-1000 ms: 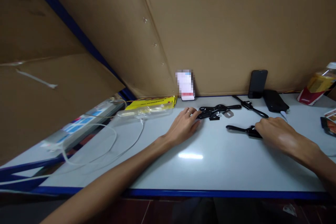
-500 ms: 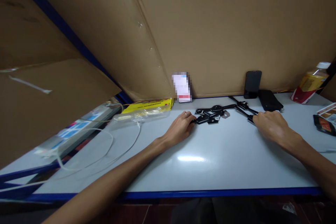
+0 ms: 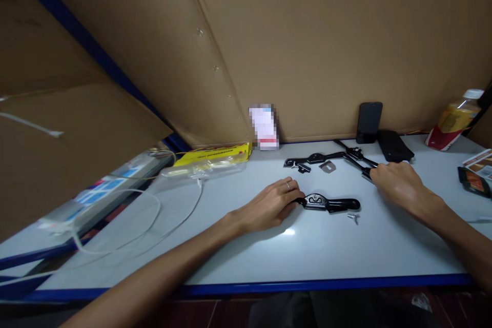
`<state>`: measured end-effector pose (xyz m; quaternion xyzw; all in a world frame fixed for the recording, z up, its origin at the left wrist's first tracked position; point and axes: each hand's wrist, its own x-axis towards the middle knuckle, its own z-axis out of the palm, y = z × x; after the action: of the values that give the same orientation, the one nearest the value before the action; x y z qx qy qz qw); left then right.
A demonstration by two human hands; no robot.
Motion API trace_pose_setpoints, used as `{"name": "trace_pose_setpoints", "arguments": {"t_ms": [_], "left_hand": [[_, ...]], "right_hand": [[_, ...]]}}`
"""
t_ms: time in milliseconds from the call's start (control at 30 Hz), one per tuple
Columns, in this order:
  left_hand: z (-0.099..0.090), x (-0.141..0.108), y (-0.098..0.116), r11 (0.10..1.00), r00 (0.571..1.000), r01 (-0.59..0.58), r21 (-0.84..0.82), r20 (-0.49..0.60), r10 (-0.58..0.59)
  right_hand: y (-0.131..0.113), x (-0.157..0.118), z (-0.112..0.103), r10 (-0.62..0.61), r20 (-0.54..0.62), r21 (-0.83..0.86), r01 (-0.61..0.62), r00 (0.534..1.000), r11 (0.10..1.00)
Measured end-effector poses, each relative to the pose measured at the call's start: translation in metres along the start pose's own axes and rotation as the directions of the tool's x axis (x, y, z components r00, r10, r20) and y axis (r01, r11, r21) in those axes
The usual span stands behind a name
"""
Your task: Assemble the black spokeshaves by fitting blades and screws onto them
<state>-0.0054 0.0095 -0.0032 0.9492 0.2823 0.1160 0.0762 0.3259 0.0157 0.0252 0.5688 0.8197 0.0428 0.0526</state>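
While my left hand (image 3: 271,206) pinches one end: glossy black tool (image 3: 317,202), arched body, on the smooth tabletop (image 3: 269,261), tip hidden.
Right hand (image 3: 397,184): closed around a second tool (image 3: 358,165), near handle covered.

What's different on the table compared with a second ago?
The left hand has drawn the near tool out of the cluster, toward the person. A screw now lies near that tool's right end. The right hand has shifted the right tool farther from the person and keeps its hold. The dark phone and bottle stayed put.
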Motion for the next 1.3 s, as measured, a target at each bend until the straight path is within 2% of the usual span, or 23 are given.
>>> {"name": "trace_pose_setpoints", "arguments": {"t_ms": [133,200,267,333,400,500,600,667,900,1133,1300], "left_hand": [[0.002,-0.001,0.000,1.000,1.000,0.003,0.009,-0.020,-0.003],[0.003,-0.001,-0.001,1.000,0.999,0.012,0.009,-0.032,-0.012],[0.004,-0.001,-0.002,1.000,0.999,0.019,0.010,-0.033,-0.018],[0.004,-0.001,-0.002,1.000,0.999,0.021,0.016,-0.028,-0.020],[0.005,-0.001,-0.002,1.000,0.999,0.020,0.021,-0.028,-0.020],[0.005,-0.001,-0.002,0.999,0.999,0.014,0.036,-0.037,-0.012],[0.004,-0.001,-0.001,0.998,0.999,0.004,0.058,-0.041,-0.001],[0.005,-0.001,-0.001,0.998,0.999,0.000,0.065,-0.042,0.003],[0.006,-0.001,-0.003,0.997,0.999,0.005,0.072,-0.042,-0.002],[0.004,-0.001,-0.002,0.997,1.000,0.009,0.077,-0.028,-0.007],[0.004,-0.001,-0.002,0.997,1.000,0.015,0.074,-0.024,-0.013]], "right_hand": [[-0.007,-0.002,-0.012,0.152,0.044,-0.133,-0.145,0.987,0.980],[-0.011,-0.002,-0.017,0.166,0.009,-0.138,-0.163,0.986,0.977],[-0.016,0.000,-0.019,0.151,-0.072,-0.120,-0.159,0.986,0.980],[-0.022,0.004,-0.017,0.083,-0.165,-0.076,-0.096,0.983,0.992],[-0.028,0.009,-0.009,-0.049,-0.248,-0.008,0.049,0.968,0.999],[-0.033,0.018,0.012,-0.225,-0.318,0.120,0.274,0.921,0.954],[-0.032,0.024,0.030,-0.254,-0.283,0.196,0.315,0.925,0.929],[-0.031,0.026,0.034,-0.261,-0.255,0.224,0.320,0.931,0.921],[-0.022,0.023,0.018,-0.226,-0.243,0.299,0.295,0.943,0.907],[-0.014,0.026,0.020,-0.233,-0.241,0.359,0.309,0.942,0.881],[-0.006,0.025,0.014,-0.304,-0.135,0.367,0.333,0.943,0.868]]}}
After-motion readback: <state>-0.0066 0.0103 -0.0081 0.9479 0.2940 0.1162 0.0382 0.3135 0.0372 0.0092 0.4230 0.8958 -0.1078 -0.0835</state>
